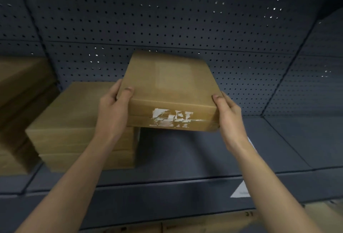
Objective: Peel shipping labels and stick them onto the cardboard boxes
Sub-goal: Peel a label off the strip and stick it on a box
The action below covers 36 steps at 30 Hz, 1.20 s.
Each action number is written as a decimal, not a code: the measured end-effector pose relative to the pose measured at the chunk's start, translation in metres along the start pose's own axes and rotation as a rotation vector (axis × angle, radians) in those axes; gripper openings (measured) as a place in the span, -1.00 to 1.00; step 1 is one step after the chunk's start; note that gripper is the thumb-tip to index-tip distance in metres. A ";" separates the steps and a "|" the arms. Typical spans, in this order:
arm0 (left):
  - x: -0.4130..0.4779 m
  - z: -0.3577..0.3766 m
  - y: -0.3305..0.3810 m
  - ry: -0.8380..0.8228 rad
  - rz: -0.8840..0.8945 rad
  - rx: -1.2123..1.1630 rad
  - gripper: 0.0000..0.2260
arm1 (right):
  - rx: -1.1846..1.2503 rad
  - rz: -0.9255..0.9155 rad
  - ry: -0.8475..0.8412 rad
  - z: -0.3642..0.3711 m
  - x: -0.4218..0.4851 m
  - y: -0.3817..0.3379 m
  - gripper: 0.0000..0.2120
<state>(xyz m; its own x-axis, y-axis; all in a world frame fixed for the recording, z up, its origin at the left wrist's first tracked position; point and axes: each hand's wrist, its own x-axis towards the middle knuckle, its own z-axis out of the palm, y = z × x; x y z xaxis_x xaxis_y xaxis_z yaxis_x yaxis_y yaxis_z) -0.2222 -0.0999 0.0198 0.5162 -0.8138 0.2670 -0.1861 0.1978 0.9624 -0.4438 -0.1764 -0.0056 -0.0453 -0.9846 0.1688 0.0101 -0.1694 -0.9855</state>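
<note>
Cardboard boxes (79,121) stand in a stack on the left of the dark shelf (185,158), before its perforated back wall (185,19). You hold one more box (170,84) over the shelf, just right of the stack; your left hand (113,110) and right hand (228,119) each grip a near corner, with the thumb on top. Torn white label scraps (171,118) stick on its front side.

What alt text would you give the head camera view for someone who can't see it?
A person's left hand and right hand grip the near corners of a cardboard box, torn white label remnants on its front side, over a dark shelf. To its left sits a stack of similar boxes, before a perforated back panel.
</note>
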 end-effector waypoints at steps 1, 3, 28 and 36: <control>-0.002 0.013 -0.002 0.001 -0.002 -0.002 -0.76 | -0.004 -0.009 -0.018 -0.012 0.006 0.002 -0.84; -0.009 0.038 -0.007 0.022 -0.005 -0.012 -0.76 | -0.005 -0.019 -0.044 -0.032 0.018 0.007 -0.81; -0.050 0.093 -0.151 0.048 -0.298 -0.005 -0.59 | -0.093 0.178 -0.053 -0.071 0.019 0.143 -0.65; -0.047 0.090 -0.157 0.025 -0.311 0.038 -0.58 | -0.125 0.217 -0.052 -0.072 0.017 0.146 -0.61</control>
<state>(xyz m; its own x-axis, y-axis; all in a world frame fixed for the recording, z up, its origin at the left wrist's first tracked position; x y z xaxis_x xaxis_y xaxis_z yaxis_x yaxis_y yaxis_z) -0.2926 -0.1424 -0.1483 0.5732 -0.8185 -0.0380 -0.0472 -0.0792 0.9957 -0.5150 -0.2153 -0.1481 -0.0039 -0.9988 -0.0497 -0.1094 0.0498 -0.9928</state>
